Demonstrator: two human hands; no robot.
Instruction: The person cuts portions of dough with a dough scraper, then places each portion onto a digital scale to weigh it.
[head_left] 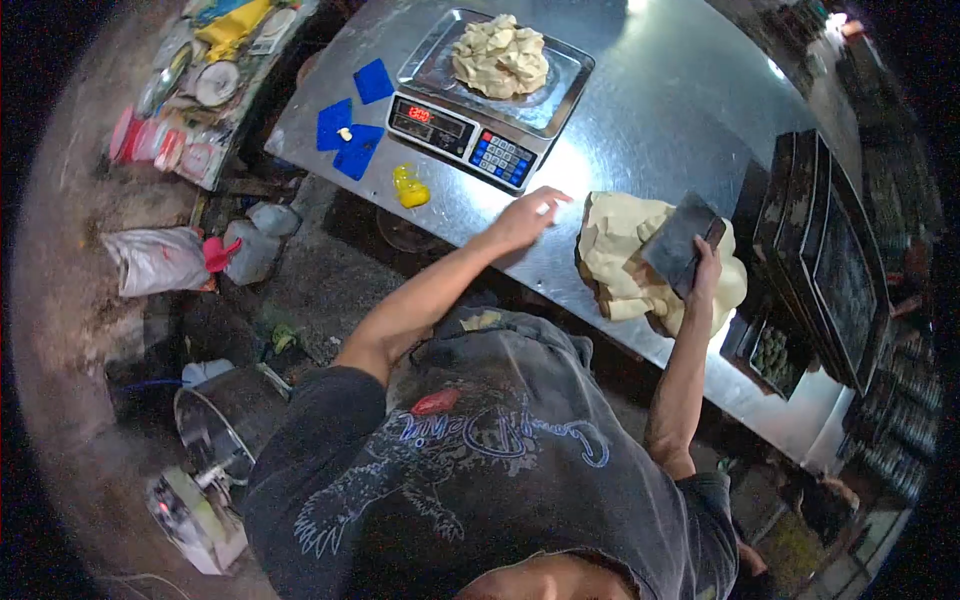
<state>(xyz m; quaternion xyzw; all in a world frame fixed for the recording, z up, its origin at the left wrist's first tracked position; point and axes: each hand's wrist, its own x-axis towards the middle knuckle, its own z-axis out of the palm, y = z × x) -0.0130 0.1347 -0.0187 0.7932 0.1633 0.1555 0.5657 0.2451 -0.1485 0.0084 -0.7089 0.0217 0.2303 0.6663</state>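
A big pale slab of dough (610,235) lies on the metal table near its front edge. My right hand (708,262) is closed around the handle side of a flat grey scraper (678,240), whose blade rests over the dough. To the left of the dough, my left hand (530,220) hovers at the table's edge with fingers apart and nothing in it. Beyond it stands a digital scale (470,140) with red lit digits. On the scale's metal tray (420,68) sits a heap of dough pieces (500,58).
Blue cloth-like squares (352,140) and a yellow object (409,187) lie left of the scale. Dark trays (820,240) stand stacked at the table's right end. A cluttered side table (215,110), bags (160,258) and a metal drum (235,415) are on the left.
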